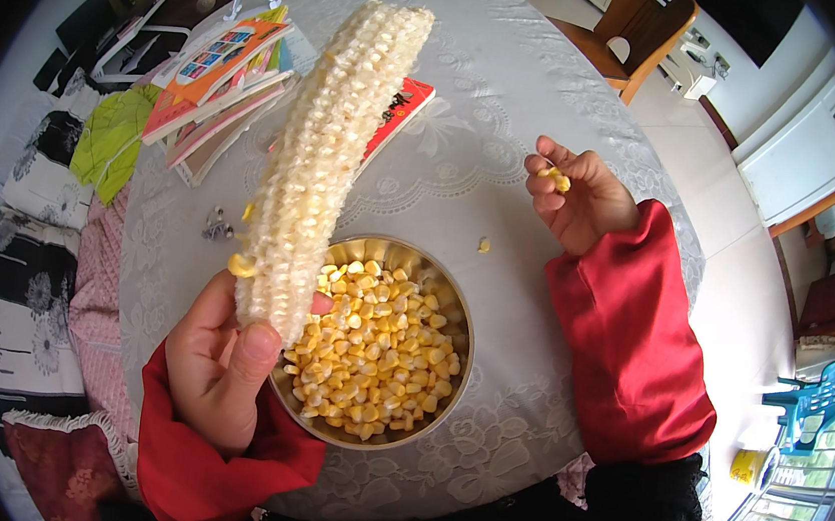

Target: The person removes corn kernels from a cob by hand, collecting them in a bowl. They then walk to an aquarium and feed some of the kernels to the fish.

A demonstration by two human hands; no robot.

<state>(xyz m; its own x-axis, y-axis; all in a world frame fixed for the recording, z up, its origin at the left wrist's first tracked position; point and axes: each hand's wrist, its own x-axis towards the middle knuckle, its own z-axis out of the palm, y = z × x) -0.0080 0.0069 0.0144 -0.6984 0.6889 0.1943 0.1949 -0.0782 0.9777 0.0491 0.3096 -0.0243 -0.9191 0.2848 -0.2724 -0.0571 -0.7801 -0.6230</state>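
Note:
My left hand (230, 370) grips the lower end of a corn cob (330, 147), holding it up at a slant in front of the bowl's left side. The cob is almost bare; a few yellow kernels cling near its lower left edge. Behind it stands a round metal bowl (466, 318) with many loose yellow corn kernels (378, 355) inside. Off to the right, my right hand (582, 197) is raised and pinches a few kernels (557, 180) in its fingertips. One loose kernel (484, 245) lies on the tablecloth between the bowl and my right hand.
A lace-patterned tablecloth (520, 293) covers the table. Stacked books (215, 90) lie at the back left, and a red book (405, 112) lies partly behind the cob. A small shiny object (217, 225) sits left of the cob. A wooden chair (627, 39) stands beyond the table.

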